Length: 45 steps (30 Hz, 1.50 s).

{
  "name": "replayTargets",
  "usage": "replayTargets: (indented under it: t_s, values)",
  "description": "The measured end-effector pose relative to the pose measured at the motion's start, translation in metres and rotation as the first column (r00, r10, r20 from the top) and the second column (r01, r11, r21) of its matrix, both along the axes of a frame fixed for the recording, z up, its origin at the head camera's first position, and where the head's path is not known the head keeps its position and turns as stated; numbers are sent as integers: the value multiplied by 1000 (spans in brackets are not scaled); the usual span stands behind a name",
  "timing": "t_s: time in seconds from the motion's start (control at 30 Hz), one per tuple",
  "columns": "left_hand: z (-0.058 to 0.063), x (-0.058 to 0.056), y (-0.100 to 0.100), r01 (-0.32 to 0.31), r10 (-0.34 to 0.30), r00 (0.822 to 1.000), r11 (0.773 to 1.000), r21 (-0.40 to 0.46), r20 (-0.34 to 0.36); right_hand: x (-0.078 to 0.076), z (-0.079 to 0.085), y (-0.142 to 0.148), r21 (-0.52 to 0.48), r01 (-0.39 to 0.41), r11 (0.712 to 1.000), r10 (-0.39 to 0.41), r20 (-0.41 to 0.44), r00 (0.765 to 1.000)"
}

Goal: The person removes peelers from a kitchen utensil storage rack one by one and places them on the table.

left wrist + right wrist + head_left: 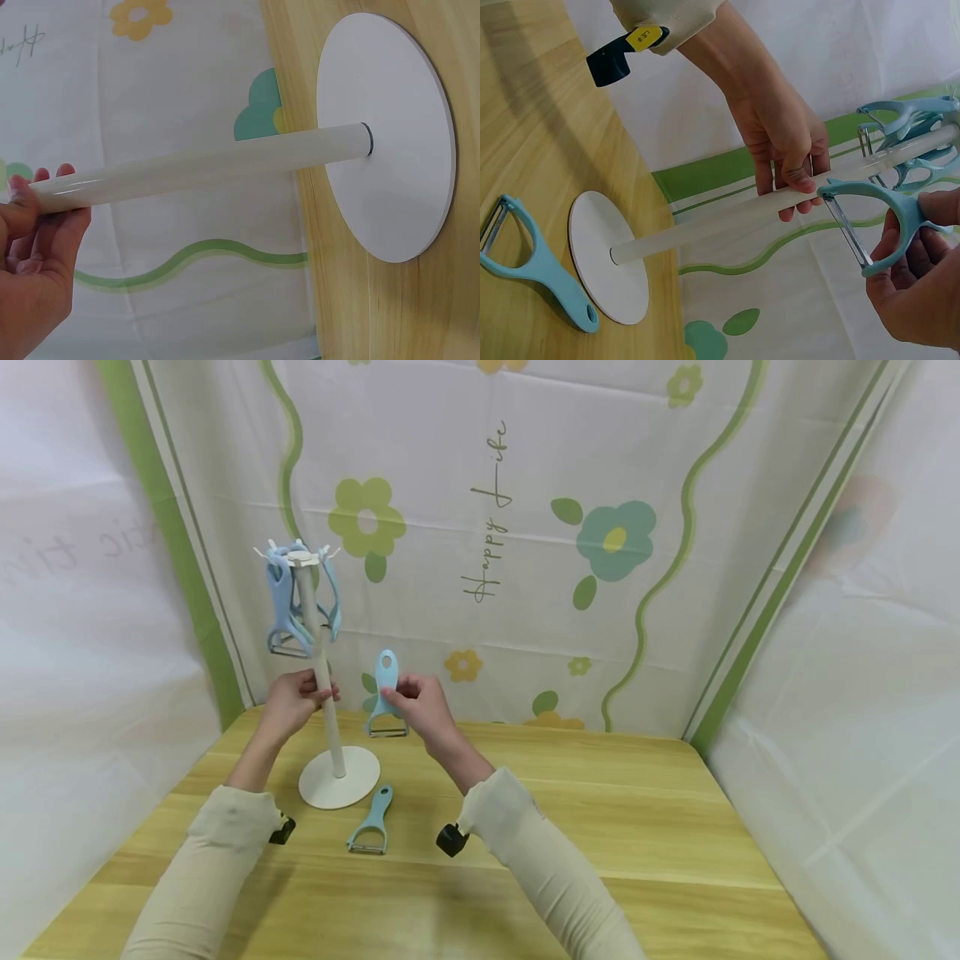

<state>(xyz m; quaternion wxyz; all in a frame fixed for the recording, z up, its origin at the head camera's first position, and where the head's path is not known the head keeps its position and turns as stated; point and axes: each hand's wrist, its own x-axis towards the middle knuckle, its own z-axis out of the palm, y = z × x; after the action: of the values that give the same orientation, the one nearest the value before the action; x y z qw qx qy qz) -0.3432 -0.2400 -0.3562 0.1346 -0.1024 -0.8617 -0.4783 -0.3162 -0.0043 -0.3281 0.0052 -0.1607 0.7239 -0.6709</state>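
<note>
A white stand (pixel 330 727) with a round base and hooks at its top stands on the table's left part. My left hand (pixel 291 702) grips its pole about midway up; the left wrist view shows the fingers and thumb round the pole (pixel 202 172). In my right hand (pixel 423 706) a light blue peeler (pixel 386 681) is pinched by the handle, blade downward, just right of the pole. Several blue peelers (pixel 282 602) hang from the hooks, partly overlapping. Another blue peeler (pixel 378 810) lies on the table in front of the base (pixel 604 259).
The wooden table (pixel 600 827) reaches back to a printed curtain (pixel 525 610) with flowers. White curtains (pixel 847 735) with green bands stand at both sides. A small black camera (pixel 452 839) is worn on the right wrist, and another (pixel 282 829) on the left.
</note>
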Motion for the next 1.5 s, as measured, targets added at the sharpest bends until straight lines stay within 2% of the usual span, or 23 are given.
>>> replayTargets:
  t_s: [0.17,0.4,0.73,1.13,1.4,1.5]
  values:
    - [0,2,-2,-1,1,1000,1000,-5,17,2,-9,1,18,1,1000,-2,17,1000]
    - [1,0,-2,-8,8,1000,1000,-3,6,4,-19,1,2,3,1000,-3,60,998]
    - [1,1,-3,-6,6,1000,1000,-2,29,8,-41,8,-3,7,1000,-6,116,993]
    - [1,-2,-2,1,-1,1000,1000,9,22,13,-80,23,21,-9,1000,6,168,986]
    - [1,-2,0,1,-1,1000,1000,7,10,22,-93,32,20,-22,1000,18,198,980]
    - [1,-1,0,-1,1,1000,1000,10,6,20,-106,34,18,-24,1000,19,210,977]
